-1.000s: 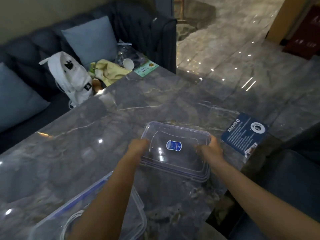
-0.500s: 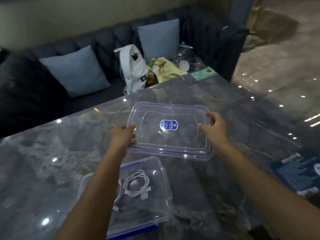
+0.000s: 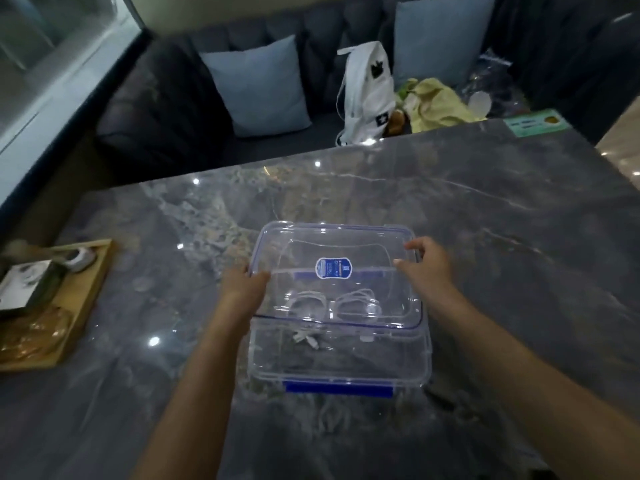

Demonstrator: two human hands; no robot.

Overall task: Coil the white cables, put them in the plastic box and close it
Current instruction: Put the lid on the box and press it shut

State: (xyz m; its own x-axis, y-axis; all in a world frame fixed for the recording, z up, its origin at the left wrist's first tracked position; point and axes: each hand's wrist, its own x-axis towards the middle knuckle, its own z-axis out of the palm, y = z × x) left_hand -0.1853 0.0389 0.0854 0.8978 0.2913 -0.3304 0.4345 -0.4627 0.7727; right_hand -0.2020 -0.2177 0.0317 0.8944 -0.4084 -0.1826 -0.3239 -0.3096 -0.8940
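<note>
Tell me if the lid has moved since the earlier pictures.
Yes. The lid, held by both hands, came from the bare table toward the person, over the box.

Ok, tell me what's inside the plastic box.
Two coiled white cables lie inside the plastic box, seen through the clear lid held above. Their plug ends are blurred.

Clear rectangular plastic box [image 3: 341, 358]: blue front latch. Clear plastic lid [image 3: 346, 244] above it: blue rim line, blue-and-white oval label. Inside the box: white coiled cables [image 3: 332, 306]. Beneath the box: dark grey marble surface [image 3: 485, 220], pale veins. Left of the box: tan wooden tray [image 3: 83, 303].
</note>
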